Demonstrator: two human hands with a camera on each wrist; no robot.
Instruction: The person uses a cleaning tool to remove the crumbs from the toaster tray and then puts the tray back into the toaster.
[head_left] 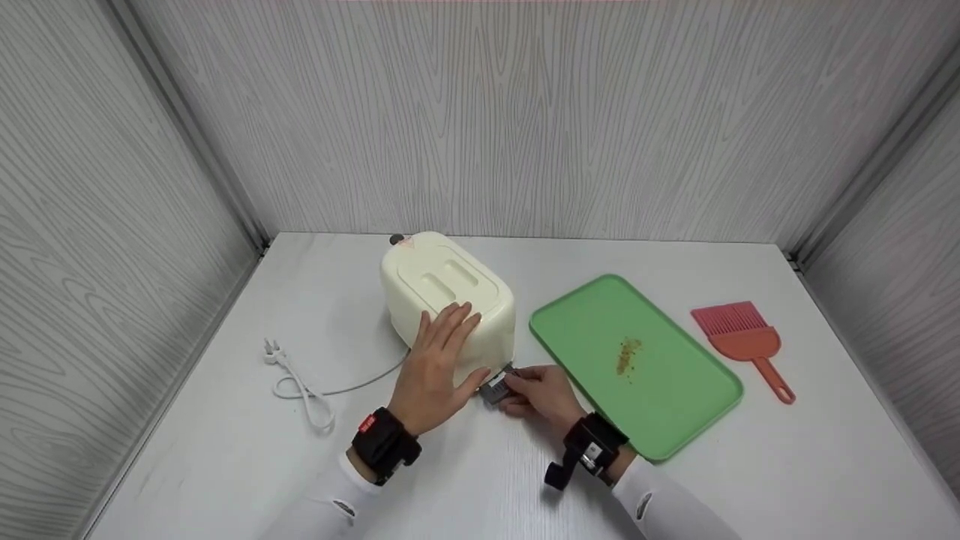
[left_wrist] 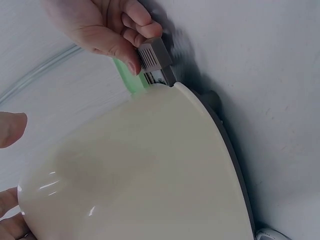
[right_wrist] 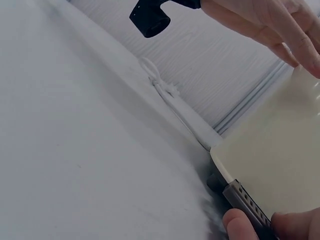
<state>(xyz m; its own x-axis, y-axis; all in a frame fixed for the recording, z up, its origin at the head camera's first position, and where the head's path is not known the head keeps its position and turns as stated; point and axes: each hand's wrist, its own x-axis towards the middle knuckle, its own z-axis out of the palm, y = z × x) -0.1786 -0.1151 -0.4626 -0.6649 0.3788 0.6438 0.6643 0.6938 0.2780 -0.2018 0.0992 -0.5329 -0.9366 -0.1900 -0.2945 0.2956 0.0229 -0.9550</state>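
Note:
A cream toaster (head_left: 450, 285) with two covered slots in its lid stands left of centre. My left hand (head_left: 435, 379) rests on the toaster's near top edge, its fingers stretched out. With thumb and fingers, my right hand (head_left: 546, 394) pinches the grey ribbed end of a crumb tray (head_left: 495, 388) at the toaster's near base. In the left wrist view this crumb tray (left_wrist: 156, 55) sticks partly out of the housing; the rest of it is hidden inside. The right wrist view shows thumb and fingertip on either side of the crumb tray (right_wrist: 247, 205).
Right of the toaster lies a green serving tray (head_left: 675, 405) with brown crumbs (head_left: 627, 356) on it. Beyond it are a pink brush (head_left: 735, 319) and an orange dustpan (head_left: 750, 344). A white power cord (head_left: 307, 394) with its plug (head_left: 274, 352) loose lies at left.

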